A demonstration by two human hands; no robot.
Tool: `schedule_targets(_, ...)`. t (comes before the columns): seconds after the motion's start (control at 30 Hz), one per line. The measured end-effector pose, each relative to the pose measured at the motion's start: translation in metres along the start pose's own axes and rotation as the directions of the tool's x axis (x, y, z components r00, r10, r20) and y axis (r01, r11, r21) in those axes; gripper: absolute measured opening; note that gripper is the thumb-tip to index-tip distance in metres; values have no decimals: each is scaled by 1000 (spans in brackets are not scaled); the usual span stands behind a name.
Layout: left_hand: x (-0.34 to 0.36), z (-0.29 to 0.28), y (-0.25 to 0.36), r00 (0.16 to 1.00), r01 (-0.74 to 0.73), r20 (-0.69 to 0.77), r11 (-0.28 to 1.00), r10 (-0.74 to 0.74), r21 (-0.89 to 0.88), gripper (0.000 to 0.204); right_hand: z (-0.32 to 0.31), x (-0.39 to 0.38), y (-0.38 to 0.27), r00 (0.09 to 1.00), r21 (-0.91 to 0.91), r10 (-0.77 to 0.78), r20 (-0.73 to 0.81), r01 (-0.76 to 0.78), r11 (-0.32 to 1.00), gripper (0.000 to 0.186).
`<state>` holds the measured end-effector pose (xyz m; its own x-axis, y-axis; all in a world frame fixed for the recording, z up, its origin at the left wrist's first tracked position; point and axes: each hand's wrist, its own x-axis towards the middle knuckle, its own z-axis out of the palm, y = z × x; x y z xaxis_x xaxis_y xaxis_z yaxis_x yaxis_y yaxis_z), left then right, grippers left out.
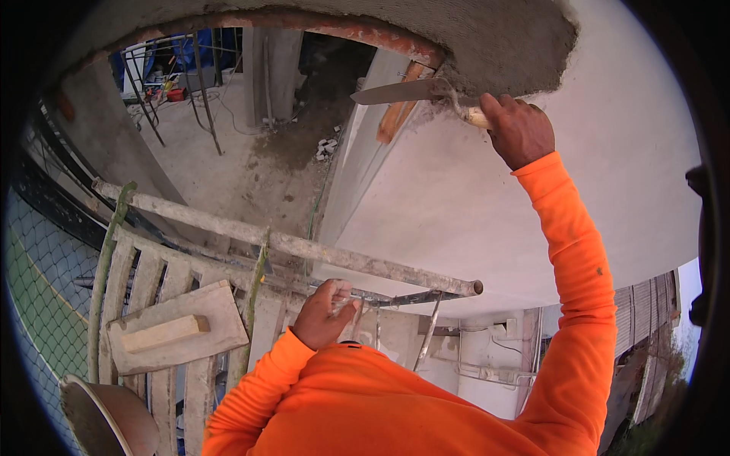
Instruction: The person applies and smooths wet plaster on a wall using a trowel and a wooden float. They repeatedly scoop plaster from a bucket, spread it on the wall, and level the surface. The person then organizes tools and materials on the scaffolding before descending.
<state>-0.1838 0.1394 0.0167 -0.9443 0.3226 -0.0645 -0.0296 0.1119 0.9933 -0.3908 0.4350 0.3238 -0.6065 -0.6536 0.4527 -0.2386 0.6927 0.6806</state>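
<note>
My right hand [521, 131] is closed round the wooden handle of a trowel [403, 92]. Its metal blade points left, beside the lower corner of the arched edge and across a wooden strip [401, 102] fixed along the wall's edge. Above the hand, a patch of wet grey mortar [513, 45] covers part of the pale wall [487, 197]. My left hand [327, 312] is held low in front of my body, near the scaffold rail [304, 248]. Its fingers are loosely bent, with a gap at the thumb and nothing visible between them.
Left of me, a plasterer's hawk [220, 308] with a wooden grip [166, 334] lies on the slatted scaffold platform [161, 384]. A bucket [125, 414] stands at the lower left, by a mesh fence [46, 281]. Far below, rubble [325, 148] and metal frames [201, 91] stand on the concrete floor.
</note>
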Motion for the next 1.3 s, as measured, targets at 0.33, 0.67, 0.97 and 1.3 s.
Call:
schedule_targets(0.33,-11,-8,-9,996,19,-84,1000,-18,12,45,2,-12,-3,997,68,-40,65,36,997,16)
schedule_targets(0.67,-11,-4,-18,998,24,-51,999,-22,44,43,35,-65,-33,926,250,371,65,-375,893,17)
schedule_targets(0.97,-24,-10,3,991,73,-118,997,-70,21,45,46,-141,-158,764,559,378,524,-643,524,29)
schedule_targets(1.3,-14,-5,22,965,53,-250,992,-79,-110,57,-21,-155,-334,918,886,33,396,-373,-274,46)
